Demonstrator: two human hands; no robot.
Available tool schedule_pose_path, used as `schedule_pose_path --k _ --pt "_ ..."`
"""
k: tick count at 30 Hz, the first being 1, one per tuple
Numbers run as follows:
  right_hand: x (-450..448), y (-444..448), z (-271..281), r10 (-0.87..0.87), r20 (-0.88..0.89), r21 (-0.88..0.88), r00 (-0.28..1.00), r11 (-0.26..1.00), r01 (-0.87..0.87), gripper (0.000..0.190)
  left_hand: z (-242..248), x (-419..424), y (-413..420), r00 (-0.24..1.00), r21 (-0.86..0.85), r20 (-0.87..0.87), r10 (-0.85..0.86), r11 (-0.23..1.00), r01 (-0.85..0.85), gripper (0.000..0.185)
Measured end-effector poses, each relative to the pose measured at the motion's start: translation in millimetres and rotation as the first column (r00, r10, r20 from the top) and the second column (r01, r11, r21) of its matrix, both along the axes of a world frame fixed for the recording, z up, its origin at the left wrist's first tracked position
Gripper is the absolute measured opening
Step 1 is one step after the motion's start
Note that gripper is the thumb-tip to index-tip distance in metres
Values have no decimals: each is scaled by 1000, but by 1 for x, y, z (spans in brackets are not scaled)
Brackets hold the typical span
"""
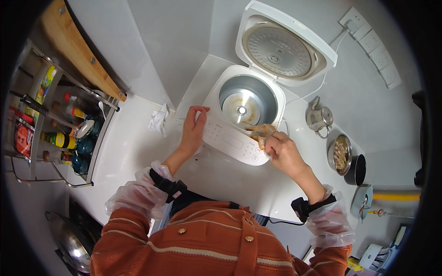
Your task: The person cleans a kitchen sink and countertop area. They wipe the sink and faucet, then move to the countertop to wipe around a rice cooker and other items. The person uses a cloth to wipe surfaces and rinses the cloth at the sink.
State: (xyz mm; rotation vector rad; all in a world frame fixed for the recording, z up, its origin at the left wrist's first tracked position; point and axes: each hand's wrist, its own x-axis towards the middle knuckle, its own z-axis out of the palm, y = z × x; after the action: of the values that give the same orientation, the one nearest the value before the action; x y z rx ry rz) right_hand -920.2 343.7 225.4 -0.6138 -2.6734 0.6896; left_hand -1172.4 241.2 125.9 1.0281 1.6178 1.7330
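Observation:
A white rice cooker (226, 139) stands on the counter before me, its lid (286, 38) raised and tilted back. The inner pot is out. Brown stains mark the round metal heating plate (230, 107) at the bottom. My left hand (193, 129) rests against the cooker's left front edge, by the control panel, with its fingers bent. At the right front rim, my right hand (281, 148) pinches a crumpled, brown-stained wipe or paper (261, 142). Part of it hangs over the cooker's inner edge; my fingers hide the rest.
A crumpled white tissue (159, 119) lies left of the cooker. To the right are a small metal pot (319, 117), a steel bowl of food pieces (340, 154) and a dark pot (356, 170). A rack of bottles (89, 151) stands at left. The power cord (319, 88) runs to wall sockets.

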Motion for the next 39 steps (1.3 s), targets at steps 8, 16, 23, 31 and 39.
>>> schedule_pose_path --k 8,16,23,31,39 --pt "-111 -6 -25 84 -100 61 991 995 -78 17 -5 0 2 990 72 140 -21 997 11 22" --pt "-166 -18 -44 112 -239 104 965 991 -89 15 -17 2 7 954 84 228 194 972 -218 34" --pt "-74 -51 -18 199 -90 31 976 980 -197 26 -15 8 11 956 83 202 212 969 -233 32" --pt "52 -44 6 -17 129 68 992 998 8 21 7 0 -15 910 119 -256 326 945 -305 17" --pt "48 -30 14 -510 -139 -568 849 744 353 6 6 -28 -51 987 -55 157 37 998 -28 23"
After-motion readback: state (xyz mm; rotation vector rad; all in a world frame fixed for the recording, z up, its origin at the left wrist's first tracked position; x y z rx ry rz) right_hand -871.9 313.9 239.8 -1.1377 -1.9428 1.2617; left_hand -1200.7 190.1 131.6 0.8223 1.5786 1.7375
